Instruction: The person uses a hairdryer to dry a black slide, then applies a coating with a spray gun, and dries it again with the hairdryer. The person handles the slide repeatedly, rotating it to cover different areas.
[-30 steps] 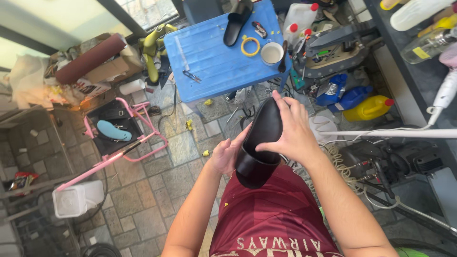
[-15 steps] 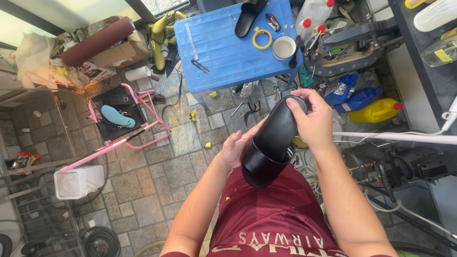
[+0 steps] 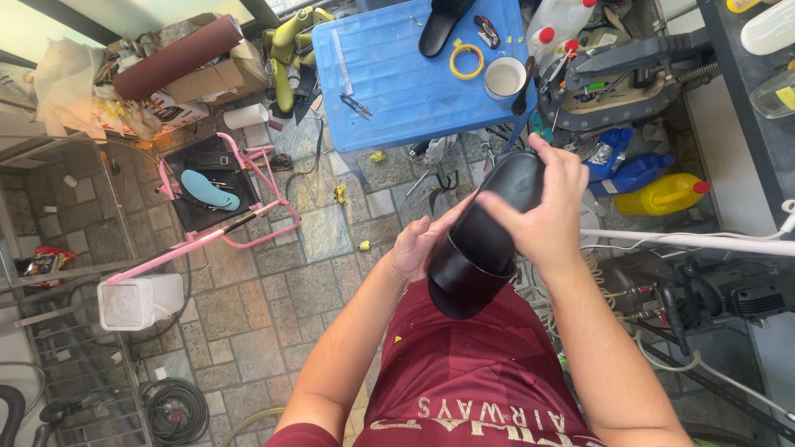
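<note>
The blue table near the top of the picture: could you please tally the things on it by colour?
Black: 2, sandal, small tool
Yellow: 1, ring
White: 1, cup
Metal: 1, snips
Total: 5, on the blue table

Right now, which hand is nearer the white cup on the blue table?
Right. The right hand grips the black shoe just below the white cup; the left hand sits lower and farther left.
</note>
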